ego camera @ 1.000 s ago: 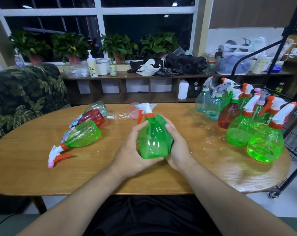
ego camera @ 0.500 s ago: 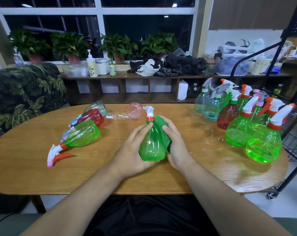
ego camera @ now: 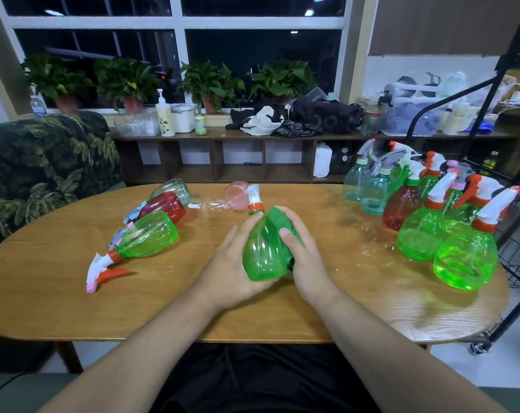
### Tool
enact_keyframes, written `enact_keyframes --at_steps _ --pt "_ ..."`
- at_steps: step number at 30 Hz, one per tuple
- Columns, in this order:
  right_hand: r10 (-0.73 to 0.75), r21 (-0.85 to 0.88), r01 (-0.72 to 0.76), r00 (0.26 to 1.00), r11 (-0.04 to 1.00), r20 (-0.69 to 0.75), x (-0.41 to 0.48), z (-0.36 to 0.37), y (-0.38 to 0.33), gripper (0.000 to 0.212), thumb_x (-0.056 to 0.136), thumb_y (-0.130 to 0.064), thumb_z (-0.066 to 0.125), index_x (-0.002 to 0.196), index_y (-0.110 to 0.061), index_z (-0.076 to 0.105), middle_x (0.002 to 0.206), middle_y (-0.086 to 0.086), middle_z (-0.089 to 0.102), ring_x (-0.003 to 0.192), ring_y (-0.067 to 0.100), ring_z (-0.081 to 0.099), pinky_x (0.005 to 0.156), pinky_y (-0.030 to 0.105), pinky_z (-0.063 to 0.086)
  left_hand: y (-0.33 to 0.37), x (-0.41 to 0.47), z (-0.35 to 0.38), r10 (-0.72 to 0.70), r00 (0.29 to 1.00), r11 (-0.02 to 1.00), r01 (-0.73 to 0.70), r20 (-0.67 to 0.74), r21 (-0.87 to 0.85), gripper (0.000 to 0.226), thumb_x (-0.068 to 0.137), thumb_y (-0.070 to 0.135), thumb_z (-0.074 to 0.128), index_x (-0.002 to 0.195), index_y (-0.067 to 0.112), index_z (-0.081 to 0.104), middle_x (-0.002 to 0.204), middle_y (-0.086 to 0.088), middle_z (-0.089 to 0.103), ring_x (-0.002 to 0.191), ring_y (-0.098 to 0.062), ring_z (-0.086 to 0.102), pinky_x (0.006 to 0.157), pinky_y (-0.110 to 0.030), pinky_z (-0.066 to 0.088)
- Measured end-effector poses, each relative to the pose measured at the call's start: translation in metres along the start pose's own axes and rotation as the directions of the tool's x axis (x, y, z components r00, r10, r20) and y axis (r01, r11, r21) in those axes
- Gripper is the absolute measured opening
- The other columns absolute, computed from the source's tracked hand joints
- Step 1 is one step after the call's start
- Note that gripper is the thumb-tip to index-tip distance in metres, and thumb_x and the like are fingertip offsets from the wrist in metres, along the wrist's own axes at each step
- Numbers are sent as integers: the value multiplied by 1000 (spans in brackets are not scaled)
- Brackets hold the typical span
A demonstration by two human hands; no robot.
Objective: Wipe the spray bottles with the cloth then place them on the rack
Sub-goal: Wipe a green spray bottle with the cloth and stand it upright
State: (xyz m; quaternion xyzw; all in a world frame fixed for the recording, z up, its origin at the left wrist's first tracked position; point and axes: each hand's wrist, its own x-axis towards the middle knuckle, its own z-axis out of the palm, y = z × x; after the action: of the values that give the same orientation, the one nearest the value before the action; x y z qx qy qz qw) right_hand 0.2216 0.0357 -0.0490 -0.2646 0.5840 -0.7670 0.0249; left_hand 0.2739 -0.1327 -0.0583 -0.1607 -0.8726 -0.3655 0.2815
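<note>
Held a green spray bottle [ego camera: 261, 251] in both hands in the middle of the frame, low over the wooden table [ego camera: 44, 293]. Could not tell whether its bottom touched the wood. Cupped its round body from the left and from below with the left hand [ego camera: 229, 266], fingers curled up along the plastic. Pressed a green cloth [ego camera: 278, 217] onto the bottle's right side with the right hand [ego camera: 305, 257], thumb on top of the cloth and fingers wrapped round behind. Tipped the bottle away, with its white and orange spray head pointing toward the top of the frame. Squeezed the cloth between bottle and right palm.

Saw three bottles lying on their sides at the middle left: a green bottle [ego camera: 148, 235], a red bottle [ego camera: 163, 205] just behind it, and a pale clear bottle [ego camera: 172, 187] higher up. Saw a pink bottle [ego camera: 236, 195] lying just above the held bottle's spray head. Saw a bunch of bottles [ego camera: 416, 234] standing up on the right side of the table, some pale blue, one red, some green. Saw a black wire rack [ego camera: 518, 248] at the right edge of the frame, just beside the table.
</note>
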Motion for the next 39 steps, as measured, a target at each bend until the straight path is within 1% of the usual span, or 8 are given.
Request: enact_keyframes --at_steps 5,10,15,19,22,28,32,39 --pt "-243 -446 282 959 849 144 -5 3 9 46 106 -20 56 152 -20 57 163 -5 44 154 17 39 129 43 31 -8 2 0 -104 985 994 106 -138 12 112 68 26 96 163 25 36 142 5 50 133 10 45 111 -10 34" --pt "-303 -536 425 903 729 305 -10 9 9 45 108 -15 60 153 -20 58 170 -8 34 159 18 32 129 40 30 -11 3 -1 -172 955 984 178 -242 -1 105 71 17 91 161 24 37 150 8 45 134 23 33 108 0 24" --pt "-233 -463 300 952 834 196 -9 6 10 48 110 -21 55 157 -25 50 167 -8 39 156 12 36 128 30 30 -5 2 -4 -164 962 987 159 -221 -38 106 65 27 91 158 29 41 144 9 49 133 14 42 108 -4 31" --pt "-12 21 11 998 1000 69 -4 5 3 40 112 -18 50 151 -25 54 144 -1 66 133 16 62 109 32 51 5 -1 -6 -106 975 994 98 -197 -50 111 60 24 100 156 28 46 144 12 54 135 5 49 112 -14 37" --pt "128 253 -129 992 959 20 0 3 -1 37 112 -23 48 146 -18 59 137 9 70 126 25 66 106 40 55 13 -4 -7 -69 990 993 55 -126 -108 113 63 34 104 158 29 42 153 18 52 144 -7 49 118 -22 36" --pt "201 483 -181 980 856 12 7 -2 -4 35 105 -28 56 136 -14 63 118 12 73 106 26 70 93 45 58 12 -3 -2 -31 997 986 43 76 -163 118 67 41 101 162 36 32 160 23 43 150 -6 42 122 -25 34" --pt "169 479 -147 986 865 -2 11 -7 -6 43 98 -23 60 139 -10 60 122 14 72 105 27 70 90 42 60 8 -2 -1 17 998 999 -15 53 -48 120 66 48 100 163 30 31 158 26 37 150 -8 39 123 -21 29" --pt "60 245 -46 997 968 -48 8 -7 -1 35 99 -19 59 133 -14 64 135 21 67 114 30 65 104 51 52 4 -3 3 58 996 998 -59 67 26 117 73 45 98 165 23 29 158 8 44 147 -11 45 122 -34 39"
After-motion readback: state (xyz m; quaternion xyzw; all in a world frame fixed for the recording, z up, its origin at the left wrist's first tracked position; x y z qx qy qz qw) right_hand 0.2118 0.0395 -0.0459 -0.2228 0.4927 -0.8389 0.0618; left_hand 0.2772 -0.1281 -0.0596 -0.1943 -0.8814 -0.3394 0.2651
